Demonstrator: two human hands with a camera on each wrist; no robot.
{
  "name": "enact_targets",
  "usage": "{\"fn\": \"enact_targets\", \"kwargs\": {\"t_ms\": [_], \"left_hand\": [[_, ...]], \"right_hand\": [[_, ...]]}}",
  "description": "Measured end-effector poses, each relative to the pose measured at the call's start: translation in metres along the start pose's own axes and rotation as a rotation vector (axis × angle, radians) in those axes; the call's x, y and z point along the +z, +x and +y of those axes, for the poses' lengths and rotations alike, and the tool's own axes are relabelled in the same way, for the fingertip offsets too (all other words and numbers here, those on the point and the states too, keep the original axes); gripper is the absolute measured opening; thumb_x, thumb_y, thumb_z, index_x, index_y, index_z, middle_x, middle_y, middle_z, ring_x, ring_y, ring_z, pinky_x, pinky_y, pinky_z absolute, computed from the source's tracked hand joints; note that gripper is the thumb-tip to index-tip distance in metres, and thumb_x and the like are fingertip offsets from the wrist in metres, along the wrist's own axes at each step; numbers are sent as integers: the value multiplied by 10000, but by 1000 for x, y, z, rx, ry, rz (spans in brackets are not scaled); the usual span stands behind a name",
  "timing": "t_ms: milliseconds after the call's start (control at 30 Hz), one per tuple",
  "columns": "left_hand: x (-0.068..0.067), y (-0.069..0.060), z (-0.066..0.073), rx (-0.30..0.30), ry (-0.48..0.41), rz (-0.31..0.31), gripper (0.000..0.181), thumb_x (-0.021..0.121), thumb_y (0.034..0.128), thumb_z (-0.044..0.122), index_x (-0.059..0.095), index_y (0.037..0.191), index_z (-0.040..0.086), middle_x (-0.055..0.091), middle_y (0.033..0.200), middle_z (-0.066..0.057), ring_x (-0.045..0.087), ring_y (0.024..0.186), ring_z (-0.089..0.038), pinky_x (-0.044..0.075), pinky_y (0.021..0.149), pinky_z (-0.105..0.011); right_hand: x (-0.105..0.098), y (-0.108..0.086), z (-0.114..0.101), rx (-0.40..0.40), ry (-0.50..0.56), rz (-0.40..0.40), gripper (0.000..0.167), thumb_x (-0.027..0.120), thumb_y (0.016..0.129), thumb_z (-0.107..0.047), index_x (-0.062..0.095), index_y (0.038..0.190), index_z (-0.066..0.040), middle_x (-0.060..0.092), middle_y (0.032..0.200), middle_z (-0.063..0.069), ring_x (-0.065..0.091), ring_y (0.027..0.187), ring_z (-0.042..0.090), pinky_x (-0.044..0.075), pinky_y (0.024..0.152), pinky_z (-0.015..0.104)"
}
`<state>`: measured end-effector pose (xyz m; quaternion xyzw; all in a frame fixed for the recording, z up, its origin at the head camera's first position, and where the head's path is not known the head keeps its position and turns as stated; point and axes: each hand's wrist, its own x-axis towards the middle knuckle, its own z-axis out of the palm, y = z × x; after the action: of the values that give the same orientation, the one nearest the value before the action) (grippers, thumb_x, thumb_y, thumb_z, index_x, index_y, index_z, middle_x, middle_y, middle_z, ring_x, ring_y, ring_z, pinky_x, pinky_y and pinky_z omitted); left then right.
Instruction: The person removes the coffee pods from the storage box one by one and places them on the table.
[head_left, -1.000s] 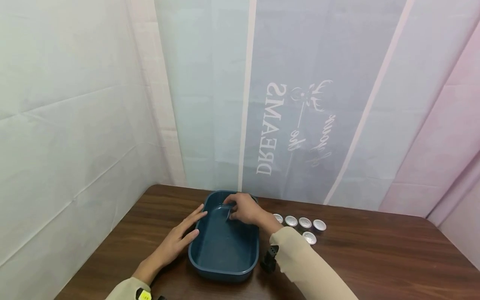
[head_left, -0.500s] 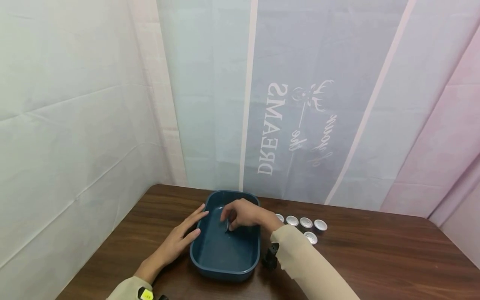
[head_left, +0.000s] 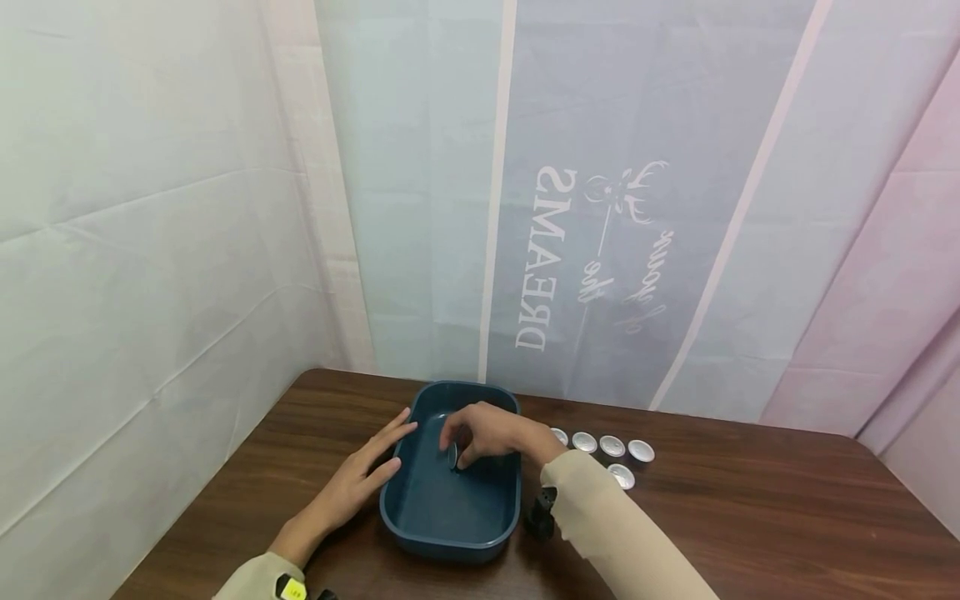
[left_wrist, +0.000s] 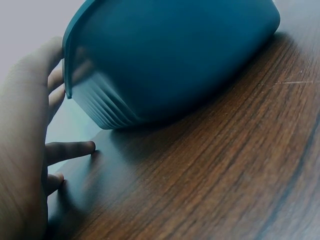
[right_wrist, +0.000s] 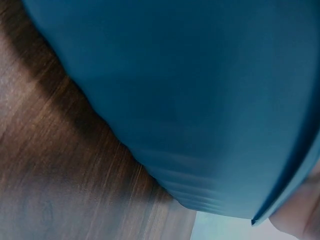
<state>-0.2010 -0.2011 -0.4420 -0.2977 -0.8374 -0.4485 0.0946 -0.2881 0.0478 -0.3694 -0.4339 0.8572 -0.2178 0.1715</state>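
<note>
A deep blue plastic basin (head_left: 447, 546) stands on the table. My right hand (head_left: 487, 429) reaches into it over the right rim. Thumb and fingers pinch a small round silvery disc (head_left: 452, 455), held on edge low in the basin; its exact kind is not clear. My left hand (head_left: 356, 479) lies along the left rim with its fingers extended, some touching the basin. In the left wrist view, part of the left hand (left_wrist: 22, 130) shows beside the ribbed basin wall (left_wrist: 165, 65). The right wrist view is mostly filled by the basin's outer wall (right_wrist: 200, 100), hiding the disc.
Several similar round silvery-white discs lie right of the basin: a row at the back, including one (head_left: 611, 446), and another disc (head_left: 620, 476) nearer. The dark wood table (head_left: 750, 517) meets a printed curtain (head_left: 600, 125) behind. A white curtain (head_left: 150, 250) hangs at left.
My right hand has moved lower and slightly nearer inside the basin, carrying the pinched disc down from the far end. My left hand stays at the rim.
</note>
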Motion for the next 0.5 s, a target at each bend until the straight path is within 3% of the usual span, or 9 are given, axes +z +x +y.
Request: {"fn": "enact_targets", "kwargs": {"t_ms": [267, 500], "left_hand": [[-1, 0, 1, -10, -3, -5, 483, 444, 1017, 119, 354, 1490, 152, 177, 1584, -20, 219, 1414, -296, 273, 996, -661], [-2, 0, 2, -14, -8, -6, 481, 441, 1017, 121, 356, 1489, 151, 179, 1583, -36, 224, 1409, -317, 272, 989, -672]], "right_hand": [[1, 1, 0, -7, -17, 1, 258, 801, 781, -107, 689, 990, -209, 648, 944, -114, 602, 815, 15, 499, 685, 205], [-4, -3, -2, -30, -5, 53, 281, 796, 792, -134, 677, 1038, -197, 649, 948, -99, 609, 843, 48, 497, 726, 201]]}}
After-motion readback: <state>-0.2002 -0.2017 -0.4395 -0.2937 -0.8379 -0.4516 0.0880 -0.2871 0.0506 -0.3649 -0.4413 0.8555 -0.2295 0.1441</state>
